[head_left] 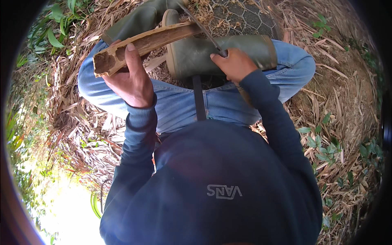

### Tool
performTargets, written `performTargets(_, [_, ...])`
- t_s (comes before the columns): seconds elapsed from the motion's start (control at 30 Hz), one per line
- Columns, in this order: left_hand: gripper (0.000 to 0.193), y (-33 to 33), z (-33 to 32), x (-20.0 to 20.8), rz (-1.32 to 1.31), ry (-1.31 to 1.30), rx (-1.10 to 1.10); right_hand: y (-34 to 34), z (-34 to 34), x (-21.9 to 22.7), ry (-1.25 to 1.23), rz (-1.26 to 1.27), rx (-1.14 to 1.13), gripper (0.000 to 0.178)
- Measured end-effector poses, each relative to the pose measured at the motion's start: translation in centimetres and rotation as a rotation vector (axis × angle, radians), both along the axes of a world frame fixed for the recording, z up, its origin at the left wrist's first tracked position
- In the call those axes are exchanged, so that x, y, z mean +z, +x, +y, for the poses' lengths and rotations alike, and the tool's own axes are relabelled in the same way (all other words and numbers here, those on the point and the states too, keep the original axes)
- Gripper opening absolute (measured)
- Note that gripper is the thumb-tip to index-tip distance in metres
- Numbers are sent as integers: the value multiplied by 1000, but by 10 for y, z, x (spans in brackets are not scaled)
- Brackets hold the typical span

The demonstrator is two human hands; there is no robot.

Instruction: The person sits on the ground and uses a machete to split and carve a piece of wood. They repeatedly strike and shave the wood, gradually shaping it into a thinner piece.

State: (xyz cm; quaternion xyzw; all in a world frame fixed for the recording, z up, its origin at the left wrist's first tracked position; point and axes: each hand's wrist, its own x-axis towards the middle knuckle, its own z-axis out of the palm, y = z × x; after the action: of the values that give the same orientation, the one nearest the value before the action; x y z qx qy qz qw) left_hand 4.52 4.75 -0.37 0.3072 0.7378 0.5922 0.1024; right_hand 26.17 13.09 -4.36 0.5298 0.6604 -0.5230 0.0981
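Note:
My left hand (pixel 130 79) grips a split length of brown bamboo (pixel 145 44) near its broken near end, holding it across my knees. My right hand (pixel 233 63) is closed on the handle of a long dark blade (pixel 201 25), whose edge rests against the far end of the bamboo. I am sitting on the ground in blue jeans (pixel 179 104) and olive rubber boots (pixel 204 51), with the bamboo lying over the boots.
Dry bamboo leaves and husks (pixel 343 122) cover the ground all around. A patch of wire mesh (pixel 241 16) lies beyond my boots. Green plants (pixel 53 28) grow at the left edge and small ones at the right.

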Motion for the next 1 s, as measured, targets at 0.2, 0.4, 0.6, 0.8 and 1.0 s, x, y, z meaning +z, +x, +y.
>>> performTargets(0.2, [31,-5,1,15,35,18,-27,9,-23,7,136,146,22,50])
performTargets(0.4, [35,-21,4,29,-115,-28,-112,11,-2,24,-324,173,-162,50])
performTargets(0.6, [24,-13,15,47,-233,-46,-302,5,-19,59,34,277,-54,35])
performTargets(0.8, [20,-20,-7,45,-100,-96,-460,-3,-23,79,-36,342,-60,24])
performTargets(1.0, [25,-25,-22,33,-118,-88,-419,4,-15,54,15,261,-36,26])
